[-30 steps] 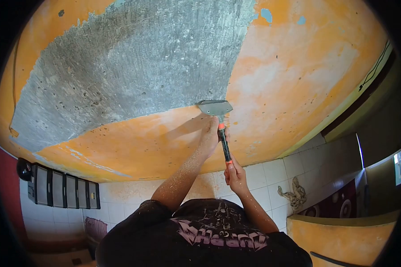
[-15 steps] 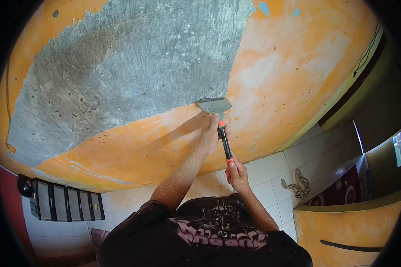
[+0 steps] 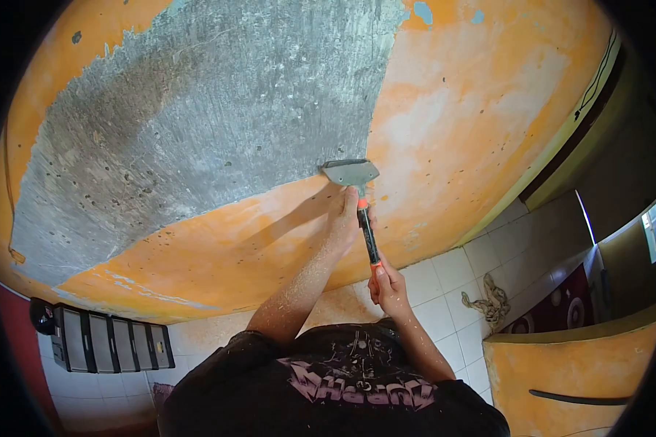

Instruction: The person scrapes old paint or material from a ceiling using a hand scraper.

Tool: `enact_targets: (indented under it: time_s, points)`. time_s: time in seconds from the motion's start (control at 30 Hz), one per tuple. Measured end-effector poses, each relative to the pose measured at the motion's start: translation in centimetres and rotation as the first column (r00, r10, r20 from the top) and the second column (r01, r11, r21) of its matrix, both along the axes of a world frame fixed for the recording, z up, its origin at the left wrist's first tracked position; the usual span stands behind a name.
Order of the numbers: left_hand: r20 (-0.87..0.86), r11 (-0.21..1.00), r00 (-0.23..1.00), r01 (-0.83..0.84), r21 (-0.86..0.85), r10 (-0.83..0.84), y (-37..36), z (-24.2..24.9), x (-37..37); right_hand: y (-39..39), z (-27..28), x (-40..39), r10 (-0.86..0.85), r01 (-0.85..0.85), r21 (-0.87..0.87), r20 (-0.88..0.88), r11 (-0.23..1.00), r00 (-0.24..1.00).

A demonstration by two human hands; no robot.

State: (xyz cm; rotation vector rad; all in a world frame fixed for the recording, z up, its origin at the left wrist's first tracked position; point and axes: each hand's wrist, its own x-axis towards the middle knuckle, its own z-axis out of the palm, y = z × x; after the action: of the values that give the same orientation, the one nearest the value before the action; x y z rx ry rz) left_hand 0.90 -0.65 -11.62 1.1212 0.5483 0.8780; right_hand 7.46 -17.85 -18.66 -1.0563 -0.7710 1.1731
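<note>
A long-handled scraper with a wide grey metal head (image 3: 350,173) and a black-and-orange handle (image 3: 369,237) is held against a wall (image 3: 444,124) coated in patchy orange paint. Its blade edge lies at the lower right corner of a large rough grey patch (image 3: 219,109), where the orange paint begins.

The left hand (image 3: 344,218) grips the scraper high up, just below its head, with the thumb along the neck and the fingers closed behind the handle. The right hand (image 3: 388,289) has its fingers closed around the orange lower end. Pale flakes speckle both forearms, and the person wears a black T-shirt with a pinkish print (image 3: 357,386).

Beyond the arms, a white tiled floor (image 3: 426,291) runs along the foot of the wall. To the left stands a black-framed drawer unit with grey fronts (image 3: 113,341), a glossy black rounded object (image 3: 42,316) at its far left end. To the right, a crumpled beige cloth (image 3: 490,301) lies on the tiles, near a low orange partition (image 3: 561,368) bearing a thin black strip (image 3: 579,398).
</note>
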Motion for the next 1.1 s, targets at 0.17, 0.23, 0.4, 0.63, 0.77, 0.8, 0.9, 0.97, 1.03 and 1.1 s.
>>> enact_targets:
  time_s: [0.17, 0.23, 0.4, 0.63, 0.77, 0.8, 0.9, 0.97, 1.03, 1.1]
  points:
    - [-0.002, 0.999, 1.0, -0.008, -0.031, 0.008, -0.4, 0.0, -0.3, -0.4, 0.1, -0.1, 0.009, -0.009, -0.016, -0.015, 1.0, 1.0]
    - [-0.013, 1.0, 1.0, -0.006, -0.005, 0.006, 0.0, 0.9, -0.2, -0.1, 0.3, 0.0, 0.015, -0.014, 0.01, -0.042, 1.0, 0.999]
    - [-0.046, 0.999, 0.998, -0.036, -0.02, 0.035, -0.4, 0.6, -0.8, -0.6, 0.0, -0.5, 0.038, -0.038, -0.012, 0.01, 0.999, 0.999]
    - [-0.075, 0.999, 0.996, -0.038, 0.006, 0.038, -0.1, 1.2, -0.4, -0.1, 0.2, 0.0, 0.077, -0.078, 0.024, 0.019, 0.997, 0.997]
    - [-0.085, 1.0, 0.996, -0.016, -0.02, 0.015, -0.2, 1.0, -0.9, -0.4, 0.4, -0.8, 0.072, -0.072, -0.004, -0.043, 0.997, 0.996]
    - [-0.099, 1.0, 0.995, -0.008, -0.022, 0.005, -0.1, 1.4, -0.9, -0.1, 0.4, -0.8, 0.058, -0.059, -0.003, -0.043, 0.998, 0.997]
    - [-0.12, 0.999, 0.992, -0.028, 0.024, 0.031, -0.3, 2.2, -0.3, 0.1, 0.1, -1.0, 0.076, -0.076, 0.001, -0.046, 0.997, 0.996]
    - [-0.109, 0.999, 0.993, -0.039, -0.022, 0.036, -0.4, 2.0, -0.9, -0.2, 0.2, -1.0, 0.088, -0.088, 0.0, -0.03, 0.996, 0.996]
    - [-0.102, 0.996, 0.993, -0.064, -0.057, 0.058, -0.6, 1.5, -1.6, -0.8, 0.5, -1.4, 0.092, -0.092, -0.009, -0.009, 0.996, 0.996]
    - [-0.1, 0.999, 0.994, -0.035, -0.037, 0.031, -0.1, 1.5, -1.2, -0.1, 0.8, -1.2, 0.067, -0.068, -0.003, -0.089, 0.998, 0.994]
